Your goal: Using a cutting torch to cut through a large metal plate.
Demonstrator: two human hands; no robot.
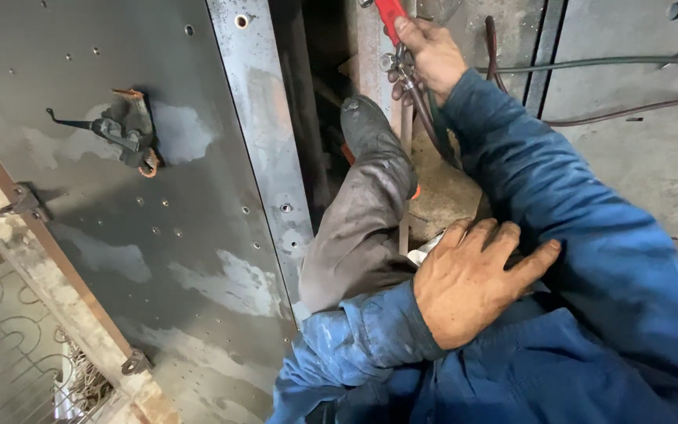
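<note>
So the right hand (431,53) is stretched out to the top of the shot, fingers wrapped tight around a red-handled tool (390,17) with some metal fittings hanging just under the fist. Dark hoses (590,63) run off to the right across the concrete floor (653,173). The left hand (468,286) lies flat and spread, palm down on the person's own leg, gripping nothing (there's a pale scrap peeking out by the fingertips, can't tell what it is). A grey trouser leg and a dusty shoe (370,129) stick out toward a narrow steel strip (404,157). On the left sits a big grey metal panel (119,204) dotted with holes, with a clamp (129,129) lying on it.
</note>
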